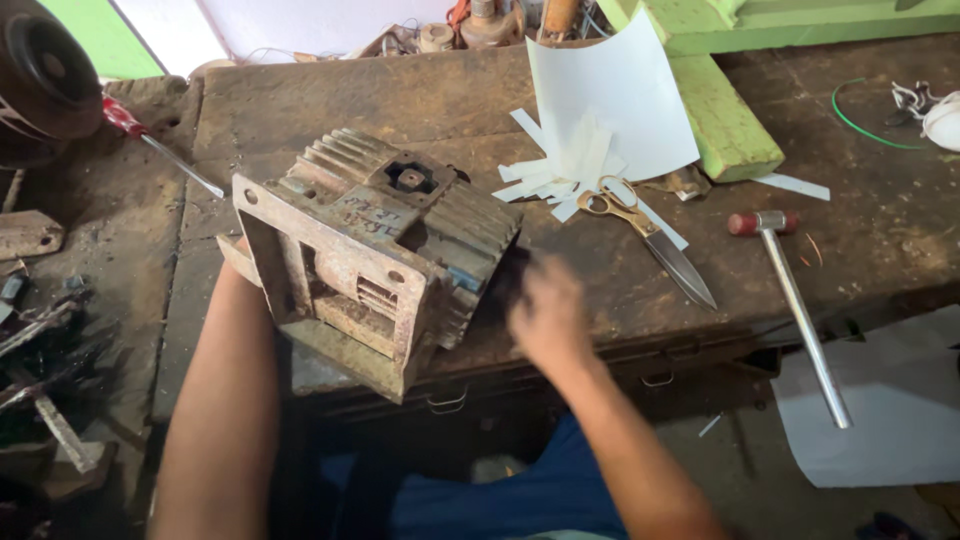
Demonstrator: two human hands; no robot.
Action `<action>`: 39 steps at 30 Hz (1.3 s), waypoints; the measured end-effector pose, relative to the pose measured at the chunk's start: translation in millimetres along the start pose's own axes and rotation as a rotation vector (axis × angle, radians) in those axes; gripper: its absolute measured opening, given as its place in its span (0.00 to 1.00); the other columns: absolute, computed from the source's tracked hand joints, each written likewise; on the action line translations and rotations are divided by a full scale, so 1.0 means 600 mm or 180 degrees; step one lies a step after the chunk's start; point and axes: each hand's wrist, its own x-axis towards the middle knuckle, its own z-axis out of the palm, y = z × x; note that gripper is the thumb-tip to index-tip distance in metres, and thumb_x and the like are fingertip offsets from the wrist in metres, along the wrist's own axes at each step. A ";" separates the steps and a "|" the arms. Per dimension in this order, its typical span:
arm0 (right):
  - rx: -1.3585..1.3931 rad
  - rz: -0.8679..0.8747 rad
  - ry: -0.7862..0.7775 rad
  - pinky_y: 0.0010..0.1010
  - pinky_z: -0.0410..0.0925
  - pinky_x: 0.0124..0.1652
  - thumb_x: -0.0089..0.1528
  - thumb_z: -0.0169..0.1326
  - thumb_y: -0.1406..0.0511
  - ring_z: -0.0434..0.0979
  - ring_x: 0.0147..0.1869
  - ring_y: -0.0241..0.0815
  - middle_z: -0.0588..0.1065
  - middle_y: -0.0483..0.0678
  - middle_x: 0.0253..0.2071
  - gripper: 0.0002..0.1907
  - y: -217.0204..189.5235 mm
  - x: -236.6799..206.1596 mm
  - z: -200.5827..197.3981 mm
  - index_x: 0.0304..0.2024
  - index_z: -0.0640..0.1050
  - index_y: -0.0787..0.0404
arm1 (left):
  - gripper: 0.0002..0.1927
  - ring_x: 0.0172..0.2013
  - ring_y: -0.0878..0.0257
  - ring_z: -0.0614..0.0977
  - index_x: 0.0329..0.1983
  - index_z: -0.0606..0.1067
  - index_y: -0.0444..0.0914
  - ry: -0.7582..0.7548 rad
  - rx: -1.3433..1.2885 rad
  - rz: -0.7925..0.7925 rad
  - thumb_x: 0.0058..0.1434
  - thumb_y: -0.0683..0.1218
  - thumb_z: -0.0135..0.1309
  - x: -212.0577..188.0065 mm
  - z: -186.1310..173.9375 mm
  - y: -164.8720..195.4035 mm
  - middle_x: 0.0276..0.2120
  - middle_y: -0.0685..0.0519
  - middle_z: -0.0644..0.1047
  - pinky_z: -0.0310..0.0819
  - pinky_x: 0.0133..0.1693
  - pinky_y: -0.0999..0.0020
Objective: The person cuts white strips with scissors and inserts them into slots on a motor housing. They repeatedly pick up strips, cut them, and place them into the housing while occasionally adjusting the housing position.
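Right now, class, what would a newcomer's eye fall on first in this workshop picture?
First, the rusty finned motor housing tilted at the workbench's front edge, with the blurred right hand beside it and the left hand hidden behind it. Next, the scissors lying by cut white paper strips, and the hammer overhanging the bench's right front edge.

One motor housing, one scissors, one hammer (perhaps a screwdriver).

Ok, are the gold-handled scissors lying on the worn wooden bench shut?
Yes, the gold-handled scissors lie on the worn wooden bench with blades together in one point, beside cut white paper strips.
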 end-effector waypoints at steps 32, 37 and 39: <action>0.0130 0.0053 0.1133 0.39 0.76 0.44 0.62 0.59 0.75 0.85 0.46 0.55 0.81 0.57 0.43 0.12 0.037 -0.002 -0.225 0.48 0.78 0.68 | 0.21 0.54 0.46 0.78 0.55 0.74 0.36 0.0115 0.2286 0.2987 0.58 0.41 0.63 -0.343 0.457 0.013 0.52 0.45 0.77 0.72 0.54 0.53; 0.0043 -0.0616 0.0654 0.36 0.78 0.42 0.54 0.64 0.74 0.86 0.43 0.50 0.83 0.52 0.39 0.13 -0.001 -0.141 -0.253 0.42 0.82 0.61 | 0.23 0.49 0.42 0.79 0.48 0.74 0.34 0.0217 0.1857 0.2867 0.49 0.43 0.67 -0.356 0.467 -0.071 0.47 0.40 0.76 0.71 0.55 0.48; 0.0233 -0.0588 0.0503 0.34 0.80 0.42 0.55 0.66 0.72 0.88 0.44 0.47 0.83 0.50 0.38 0.11 0.007 -0.165 -0.248 0.39 0.82 0.60 | 0.15 0.42 0.51 0.86 0.44 0.81 0.37 -0.0495 0.1206 0.2249 0.52 0.38 0.66 -0.361 0.455 -0.123 0.40 0.46 0.82 0.80 0.45 0.62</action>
